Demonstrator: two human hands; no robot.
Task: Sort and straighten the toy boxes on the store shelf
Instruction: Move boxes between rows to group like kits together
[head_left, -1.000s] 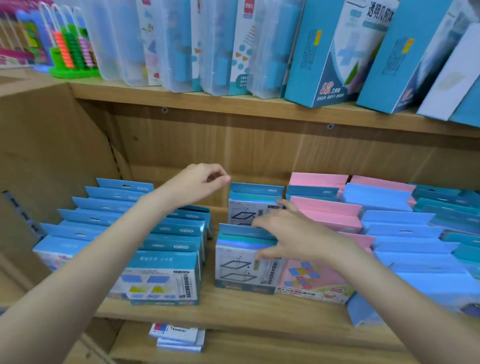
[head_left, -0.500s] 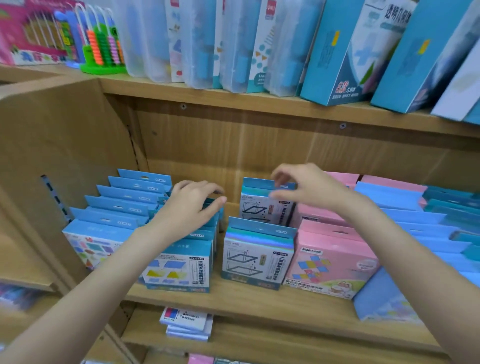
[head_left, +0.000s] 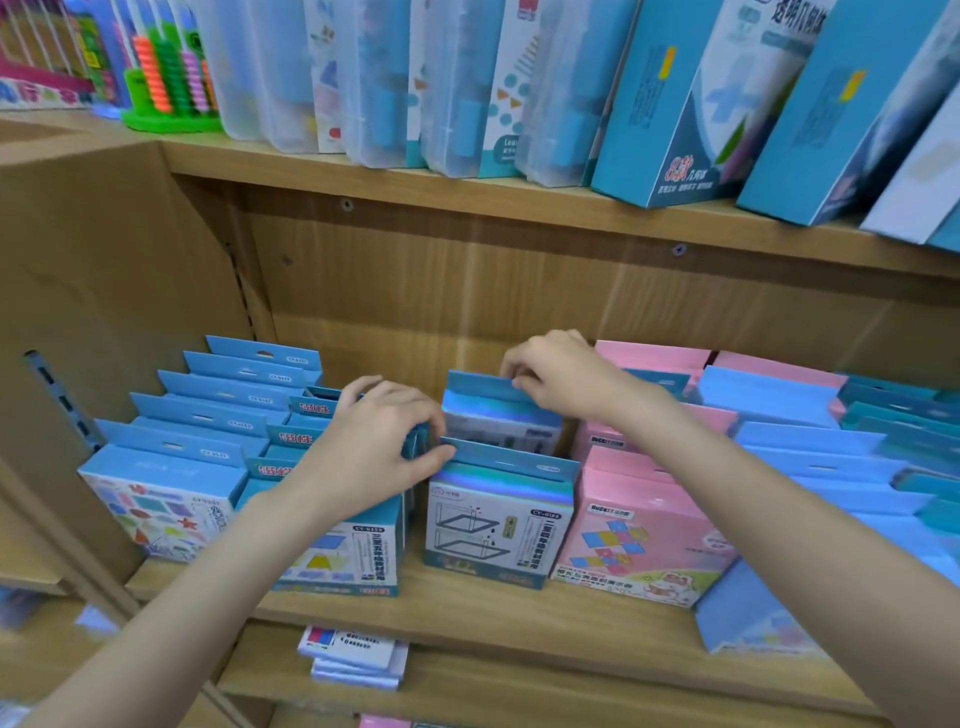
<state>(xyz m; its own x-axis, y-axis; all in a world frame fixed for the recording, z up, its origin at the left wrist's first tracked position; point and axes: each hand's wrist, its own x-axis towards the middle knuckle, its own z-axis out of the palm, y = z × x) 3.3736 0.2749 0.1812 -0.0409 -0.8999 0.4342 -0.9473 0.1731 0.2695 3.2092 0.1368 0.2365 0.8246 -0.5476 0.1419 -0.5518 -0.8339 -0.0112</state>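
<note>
Rows of small toy boxes stand on the middle wooden shelf (head_left: 467, 608). Two blue boxes with a shiny top band stand one behind the other in the centre. My left hand (head_left: 371, 452) pinches the top flap of the front box (head_left: 498, 525) at its left corner. My right hand (head_left: 558, 374) pinches the top flap of the rear box (head_left: 498, 415). A row of teal boxes (head_left: 343, 551) stands left of them, partly hidden by my left arm. Pink boxes (head_left: 639, 540) stand to the right.
Light blue boxes (head_left: 171, 493) fill the far left row and more blue boxes (head_left: 831, 467) the right. The upper shelf holds tall clear cases (head_left: 374, 78), large teal boxes (head_left: 691, 104) and an abacus (head_left: 166, 78). A stack of flat packs (head_left: 353, 657) lies on the lower shelf.
My left hand has moved right from the teal row onto the front shiny box's flap. My right hand has come down onto the rear box's flap.
</note>
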